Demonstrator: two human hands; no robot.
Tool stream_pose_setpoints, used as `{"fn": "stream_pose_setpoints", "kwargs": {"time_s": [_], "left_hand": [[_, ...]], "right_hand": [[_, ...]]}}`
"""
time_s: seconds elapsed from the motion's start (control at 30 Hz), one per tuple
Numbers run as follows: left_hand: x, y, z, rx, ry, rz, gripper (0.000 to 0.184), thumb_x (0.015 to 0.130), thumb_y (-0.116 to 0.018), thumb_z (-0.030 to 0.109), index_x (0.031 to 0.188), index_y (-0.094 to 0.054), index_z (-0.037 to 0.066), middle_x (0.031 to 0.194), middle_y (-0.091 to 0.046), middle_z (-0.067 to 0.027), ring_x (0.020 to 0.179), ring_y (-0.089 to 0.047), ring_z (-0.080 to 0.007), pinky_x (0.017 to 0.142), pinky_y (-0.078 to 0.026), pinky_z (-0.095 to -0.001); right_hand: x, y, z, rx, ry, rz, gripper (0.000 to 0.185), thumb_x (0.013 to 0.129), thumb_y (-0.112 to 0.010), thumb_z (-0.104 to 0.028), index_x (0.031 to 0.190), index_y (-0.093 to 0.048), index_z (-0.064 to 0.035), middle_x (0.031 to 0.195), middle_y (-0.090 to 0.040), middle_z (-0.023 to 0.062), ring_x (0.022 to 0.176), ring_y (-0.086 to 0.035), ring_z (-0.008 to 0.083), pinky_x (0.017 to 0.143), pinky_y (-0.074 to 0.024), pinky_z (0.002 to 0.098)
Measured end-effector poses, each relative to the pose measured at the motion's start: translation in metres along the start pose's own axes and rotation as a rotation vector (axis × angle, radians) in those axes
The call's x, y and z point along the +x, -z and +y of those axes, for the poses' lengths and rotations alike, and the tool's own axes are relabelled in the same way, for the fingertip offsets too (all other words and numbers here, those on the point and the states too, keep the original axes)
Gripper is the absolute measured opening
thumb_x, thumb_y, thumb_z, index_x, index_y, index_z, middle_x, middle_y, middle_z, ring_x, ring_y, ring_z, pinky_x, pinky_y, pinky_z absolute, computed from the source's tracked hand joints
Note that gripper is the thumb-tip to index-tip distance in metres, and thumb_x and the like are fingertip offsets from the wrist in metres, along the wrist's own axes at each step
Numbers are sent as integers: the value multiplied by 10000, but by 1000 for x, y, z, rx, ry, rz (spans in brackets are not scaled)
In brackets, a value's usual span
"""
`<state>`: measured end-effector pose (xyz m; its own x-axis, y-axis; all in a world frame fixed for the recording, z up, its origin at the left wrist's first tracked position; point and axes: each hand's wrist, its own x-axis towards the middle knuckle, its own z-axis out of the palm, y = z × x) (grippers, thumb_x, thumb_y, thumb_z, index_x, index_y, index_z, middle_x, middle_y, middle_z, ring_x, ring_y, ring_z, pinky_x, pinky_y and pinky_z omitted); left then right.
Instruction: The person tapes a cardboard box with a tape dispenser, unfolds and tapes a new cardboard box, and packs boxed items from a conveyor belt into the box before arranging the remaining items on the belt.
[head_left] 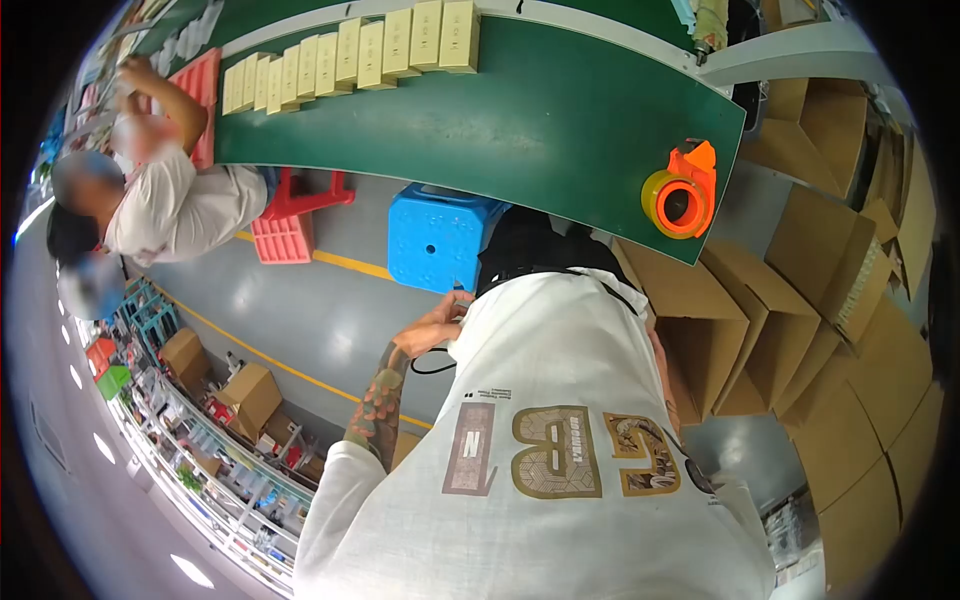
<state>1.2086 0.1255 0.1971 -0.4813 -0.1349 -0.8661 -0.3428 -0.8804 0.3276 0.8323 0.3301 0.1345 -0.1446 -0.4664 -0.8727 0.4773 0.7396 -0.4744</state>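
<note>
My left hand (pixel 440 324) is at the left side of my waist, its fingers curled against the edge of my white T-shirt (pixel 560 350). Part of those fingers is hidden by the cloth. A thin black cord (pixel 432 369) loops just below this hand. On the other side, only a sliver of my right hand (pixel 652 325) and forearm shows past the shirt; its fingers are hidden. Beyond my waist, a blue plastic stool (pixel 432 238) stands by the green table (pixel 560 120). On the table's right end lies an orange tape dispenser (pixel 685 190) with a yellowish roll.
A row of several small cream-gold boxes (pixel 360 52) stands along the table's far left. Open cardboard boxes (pixel 690 320) crowd the right side. At the left, another person (pixel 185 205) sits near a red stool (pixel 283 235). Shelving with cartons (pixel 250 398) lies behind at lower left.
</note>
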Motion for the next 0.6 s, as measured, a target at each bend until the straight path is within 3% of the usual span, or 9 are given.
{"fn": "stream_pose_setpoints", "kwargs": {"time_s": [0.07, 0.33, 0.5, 0.6], "left_hand": [[1, 15, 8, 56, -39, -100, 630, 711, -672, 68, 1233, -320, 92, 1072, -524, -111, 964, -522, -185, 849, -429, -328], [-3, 47, 34, -27, 80, -237, 678, 634, -748, -12, 1155, -324, 79, 1033, -571, -94, 977, -549, -167, 871, -435, -303], [-26, 43, 48, -68, 59, -275, 623, 677, -716, 19, 1167, -335, 69, 1018, -586, -99, 959, -574, -165, 831, -465, -295], [-18, 50, 49, -68, 111, -188, 454, 757, -626, 80, 1141, -384, 80, 984, -591, -61, 910, -575, -123, 801, -471, -268]], "right_hand": [[-10, -10, 6, 9, -36, 19, 293, 910, -536, -247, 1118, -548, -41, 1003, -560, 40, 933, -516, 119, 822, -411, 252], [-40, -52, -10, 60, -192, 31, 240, 918, -522, -253, 1035, -548, -45, 958, -550, 23, 892, -504, 99, 785, -413, 241], [-39, -66, -16, 94, -194, -17, 220, 922, -513, -256, 984, -548, -47, 929, -544, 12, 866, -496, 87, 761, -415, 235], [-35, -68, -11, 127, -171, -40, 215, 925, -508, -258, 952, -548, -49, 912, -540, 6, 851, -492, 80, 747, -416, 231]]}}
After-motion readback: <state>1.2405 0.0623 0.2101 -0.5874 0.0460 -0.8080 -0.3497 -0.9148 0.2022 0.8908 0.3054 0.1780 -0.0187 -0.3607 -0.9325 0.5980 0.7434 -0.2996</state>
